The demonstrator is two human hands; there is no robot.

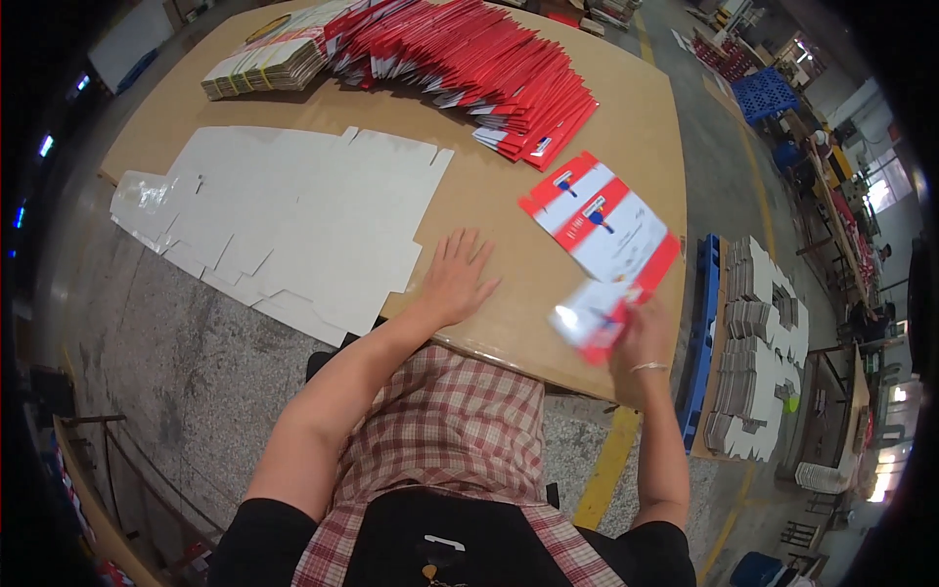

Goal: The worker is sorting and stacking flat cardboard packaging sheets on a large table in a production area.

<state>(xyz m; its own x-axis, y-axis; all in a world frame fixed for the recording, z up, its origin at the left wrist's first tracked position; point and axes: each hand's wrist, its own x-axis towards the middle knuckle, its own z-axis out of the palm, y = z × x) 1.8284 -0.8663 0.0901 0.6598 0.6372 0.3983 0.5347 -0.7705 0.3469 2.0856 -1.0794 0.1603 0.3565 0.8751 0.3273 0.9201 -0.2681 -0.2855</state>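
We find the red-and-white carton [611, 230] right of centre, long axis running upper left to lower right. It lies above and left of the right hand [644, 338] — the nearer one — which pinches a blurred flap [590, 318]; whether the two join, we cannot tell. The left hand [455, 282] rests spread on the brown tabletop [523, 264]. Stacked board [753, 362] stands on the concrete floor's [215, 362] right side.

Blanks [284, 215] are lying left on table [514, 264], carton [608, 223] right. Behind: packets [489, 68] are lying in a row, bundle [266, 70] at their left. Stacks [751, 338] are standing right of table.
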